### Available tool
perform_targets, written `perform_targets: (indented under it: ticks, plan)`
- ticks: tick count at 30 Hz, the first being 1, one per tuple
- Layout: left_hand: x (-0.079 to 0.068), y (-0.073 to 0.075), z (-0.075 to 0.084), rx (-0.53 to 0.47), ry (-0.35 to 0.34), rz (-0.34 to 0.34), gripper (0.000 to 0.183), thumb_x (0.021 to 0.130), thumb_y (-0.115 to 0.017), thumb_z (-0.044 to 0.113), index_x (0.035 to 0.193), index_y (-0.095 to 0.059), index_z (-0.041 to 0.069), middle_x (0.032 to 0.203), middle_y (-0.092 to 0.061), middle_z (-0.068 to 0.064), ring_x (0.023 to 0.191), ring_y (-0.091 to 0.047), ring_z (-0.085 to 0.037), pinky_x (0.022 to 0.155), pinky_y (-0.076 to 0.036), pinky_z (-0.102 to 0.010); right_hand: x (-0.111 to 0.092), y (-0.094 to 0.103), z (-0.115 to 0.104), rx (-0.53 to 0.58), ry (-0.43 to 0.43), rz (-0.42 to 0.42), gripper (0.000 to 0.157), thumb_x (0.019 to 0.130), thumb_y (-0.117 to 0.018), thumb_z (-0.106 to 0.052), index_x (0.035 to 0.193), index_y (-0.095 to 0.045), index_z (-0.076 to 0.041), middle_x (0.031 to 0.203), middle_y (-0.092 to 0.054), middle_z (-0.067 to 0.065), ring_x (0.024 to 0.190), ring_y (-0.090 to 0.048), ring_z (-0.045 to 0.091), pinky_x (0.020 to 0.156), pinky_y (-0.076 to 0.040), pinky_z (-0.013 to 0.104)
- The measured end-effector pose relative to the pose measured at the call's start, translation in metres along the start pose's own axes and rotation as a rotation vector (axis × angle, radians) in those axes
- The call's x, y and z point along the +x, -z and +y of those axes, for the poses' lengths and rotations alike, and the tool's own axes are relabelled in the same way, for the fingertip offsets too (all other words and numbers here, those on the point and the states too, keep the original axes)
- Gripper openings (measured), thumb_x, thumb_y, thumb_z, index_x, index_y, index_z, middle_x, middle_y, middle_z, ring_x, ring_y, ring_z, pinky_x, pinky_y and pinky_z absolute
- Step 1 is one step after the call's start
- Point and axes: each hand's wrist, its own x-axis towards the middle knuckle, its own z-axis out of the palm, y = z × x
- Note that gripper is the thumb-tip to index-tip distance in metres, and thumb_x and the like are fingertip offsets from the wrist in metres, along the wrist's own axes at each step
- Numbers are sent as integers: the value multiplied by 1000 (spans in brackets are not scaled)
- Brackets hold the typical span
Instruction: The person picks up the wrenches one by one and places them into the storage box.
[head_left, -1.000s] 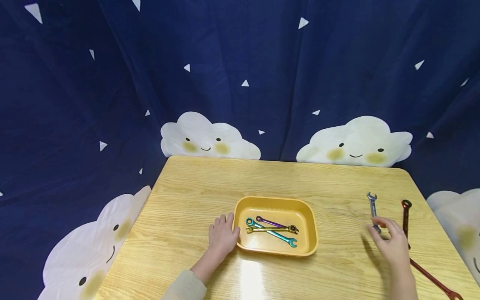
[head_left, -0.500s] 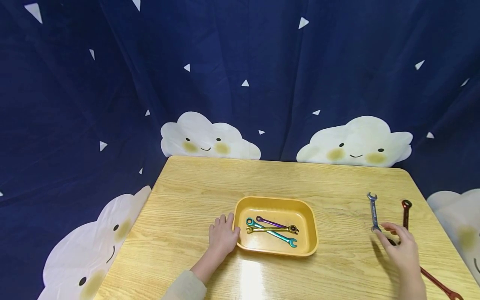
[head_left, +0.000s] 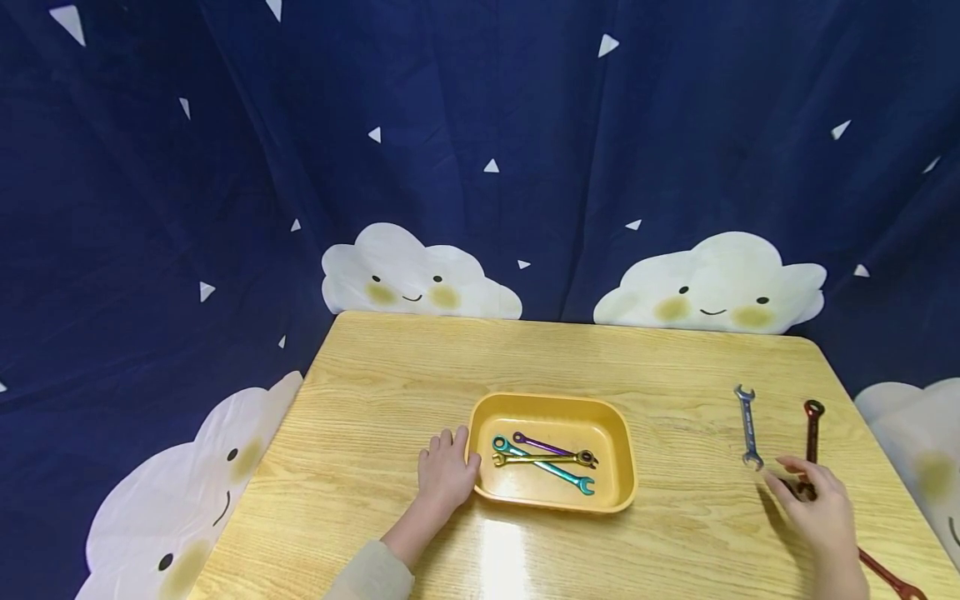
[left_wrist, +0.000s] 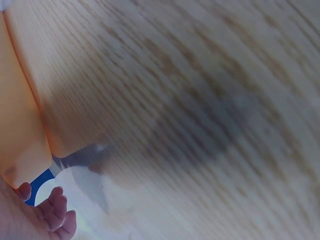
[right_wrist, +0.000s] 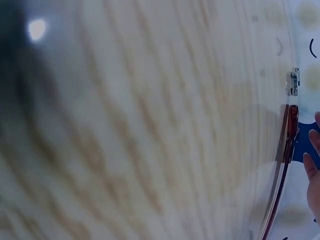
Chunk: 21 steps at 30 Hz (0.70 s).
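My left hand [head_left: 447, 468] rests against the left wall of a yellow tray [head_left: 622, 425], its thumb at the rim. Inside the tray, a gold wrench [head_left: 536, 458] lies across a teal wrench [head_left: 558, 472], with a purple wrench [head_left: 540, 444] behind. On the table at right, a silver open-ended wrench [head_left: 748, 425] lies just beyond my right hand [head_left: 821, 504]. The right hand hovers with parted, bent fingers and appears to hold nothing. It partly covers a long red wrench [head_left: 888, 573] and the near end of a dark red wrench [head_left: 812, 429].
The wooden table [head_left: 390, 375] backs onto a dark blue curtain [head_left: 450, 108] printed with clouds and white triangles. In the right wrist view, table surface fills most of the frame, with the red wrenches [right_wrist: 292, 122] near the right edge.
My right hand has let go of the silver wrench, which lies on the table, and has drawn back toward the lower right. The left hand has stayed at the tray.
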Motion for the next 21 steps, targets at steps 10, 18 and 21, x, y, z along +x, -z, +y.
perform_targets:
  ticks: [10,18,21]
  plan:
    - [0,1,1,0,4,0,35,86,-46,32,115,-47,13,93,-48,-8,83,-45,-26,67,-35,-40,-2,5,12,-92,-39,-107,41,76,-73,-21,108,-61,2,91,-54,14,73,-33,-15,60,-33,18]
    - [-1,3,3,0,8,-5,36,86,-45,32,116,-47,12,94,-49,-9,85,-45,-26,69,-36,-40,-8,7,22,-85,-116,-109,48,75,-74,-26,112,-59,2,91,-52,3,74,-33,-17,60,-34,12]
    - [-1,3,3,-5,8,2,35,85,-46,32,115,-47,12,94,-49,-9,85,-45,-27,69,-36,-41,-10,8,24,-48,-98,-91,46,75,-75,-21,110,-60,4,87,-49,-13,74,-36,-17,59,-35,5]
